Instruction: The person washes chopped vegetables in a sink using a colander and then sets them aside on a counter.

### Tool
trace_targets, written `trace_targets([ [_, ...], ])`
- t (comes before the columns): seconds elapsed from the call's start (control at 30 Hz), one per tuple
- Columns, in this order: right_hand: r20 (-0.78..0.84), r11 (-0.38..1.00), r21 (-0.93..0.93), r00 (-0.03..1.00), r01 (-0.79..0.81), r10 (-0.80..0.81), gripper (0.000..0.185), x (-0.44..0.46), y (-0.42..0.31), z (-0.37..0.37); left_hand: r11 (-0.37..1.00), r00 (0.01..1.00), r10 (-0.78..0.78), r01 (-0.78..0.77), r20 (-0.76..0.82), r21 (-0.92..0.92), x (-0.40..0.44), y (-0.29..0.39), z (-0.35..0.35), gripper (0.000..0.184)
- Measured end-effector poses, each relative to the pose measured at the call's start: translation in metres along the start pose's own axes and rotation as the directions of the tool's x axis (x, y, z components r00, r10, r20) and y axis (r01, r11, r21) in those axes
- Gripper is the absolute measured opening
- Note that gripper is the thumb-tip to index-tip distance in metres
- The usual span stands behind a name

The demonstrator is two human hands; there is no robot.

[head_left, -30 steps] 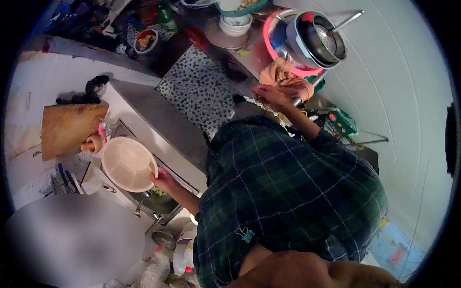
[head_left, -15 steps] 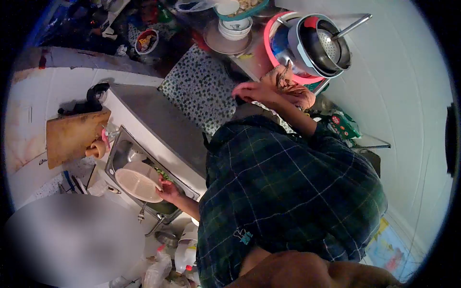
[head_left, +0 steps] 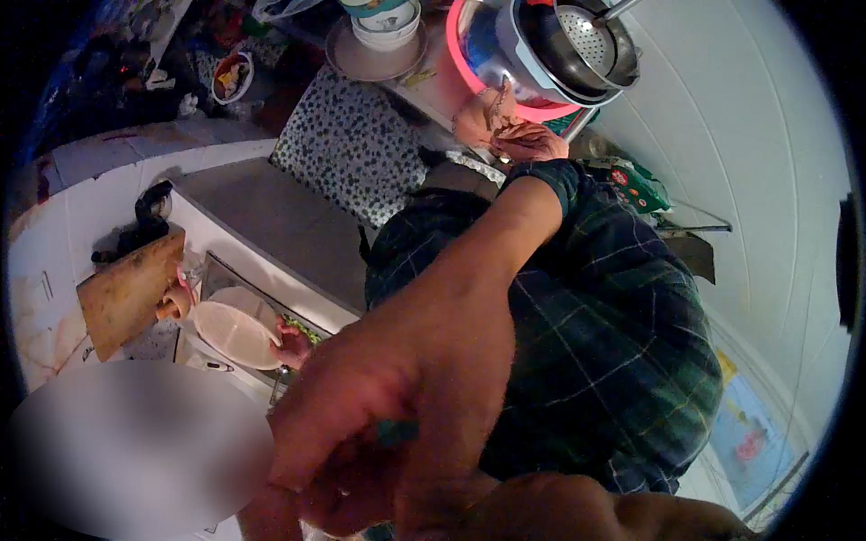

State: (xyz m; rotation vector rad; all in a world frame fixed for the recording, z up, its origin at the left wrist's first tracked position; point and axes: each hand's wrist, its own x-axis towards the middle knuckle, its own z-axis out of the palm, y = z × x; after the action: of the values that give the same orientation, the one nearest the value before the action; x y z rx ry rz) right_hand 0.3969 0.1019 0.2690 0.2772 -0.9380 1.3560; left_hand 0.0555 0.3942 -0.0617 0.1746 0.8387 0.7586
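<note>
The left hand is closed on the right-hand rim of a pale, perforated colander, which is over the sink on the left; whether the colander touches the sink, I cannot tell. Green leaves show in the sink just beside that hand, to the right of the colander. The right hand is close to the camera, bent at the wrist with its fingers partly curled, and it covers much of the near middle; its fingertips are unclear, so I cannot tell whether they hold anything. Its forearm comes out of the sleeve of a dark plaid shirt.

To the left of the colander are a small wooden vessel and, farther left, a wooden cutting board propped at a slant, with a black item just beyond it. Toward the far middle lies a leaf-patterned sheet, and beyond it white bowls are stacked on a plate. At the far right, a pink basin holds stacked pans and a metal strainer; an orange cloth hangs at the basin's near side, and a green packet is nearer and farther right. A small tub with scraps is at the far left
</note>
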Motion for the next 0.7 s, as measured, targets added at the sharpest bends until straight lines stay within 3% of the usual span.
trace_targets([
  [0.03, -0.017, 0.993, 0.059, 0.994, 0.106, -0.105, 0.045, 0.000, 0.008, 0.002, 1.000, 1.000, 0.006, -0.006, -0.006, -0.004, 0.006, 0.003, -0.013, 0.060],
  [0.1, -0.036, 0.971, 0.128, 0.980, 0.201, -0.198, 0.045, 0.007, 0.022, -0.006, 0.985, 0.986, -0.143, 0.151, 0.091, -0.085, 0.008, 0.007, -0.015, 0.061],
  [0.13, 0.005, 0.944, 0.031, 0.944, 0.329, -0.330, 0.045, 0.010, 0.025, -0.012, 0.995, 0.986, -0.098, 0.100, 0.134, -0.014, 0.021, 0.013, -0.040, 0.064],
  [0.2, 0.055, 0.887, -0.058, 0.889, 0.458, -0.455, 0.045, 0.010, 0.024, -0.015, 0.990, 0.987, -0.114, 0.124, 0.116, -0.074, 0.014, 0.009, -0.036, 0.065],
  [0.37, -0.038, 0.987, 0.090, 0.991, 0.134, -0.132, 0.030, 0.007, 0.003, -0.012, 0.981, 0.977, -0.127, 0.149, 0.168, -0.124, 0.020, 0.017, -0.039, 0.065],
  [0.47, -0.031, 0.995, 0.095, 0.999, 0.039, -0.036, 0.032, 0.007, -0.005, -0.013, 0.990, 0.996, -0.085, 0.088, 0.034, -0.113, 0.017, 0.019, -0.035, 0.063],
  [0.6, 0.071, 0.992, -0.084, 0.994, 0.092, -0.086, 0.048, 0.012, 0.003, -0.025, 0.992, 0.997, -0.071, 0.073, 0.027, -0.099, 0.015, 0.024, -0.034, 0.063],
  [0.7, 0.081, 0.984, -0.136, 0.991, 0.114, -0.104, 0.050, 0.011, 0.000, -0.026, 0.994, 0.997, -0.069, 0.071, 0.021, -0.087, 0.014, 0.023, -0.034, 0.063],
])
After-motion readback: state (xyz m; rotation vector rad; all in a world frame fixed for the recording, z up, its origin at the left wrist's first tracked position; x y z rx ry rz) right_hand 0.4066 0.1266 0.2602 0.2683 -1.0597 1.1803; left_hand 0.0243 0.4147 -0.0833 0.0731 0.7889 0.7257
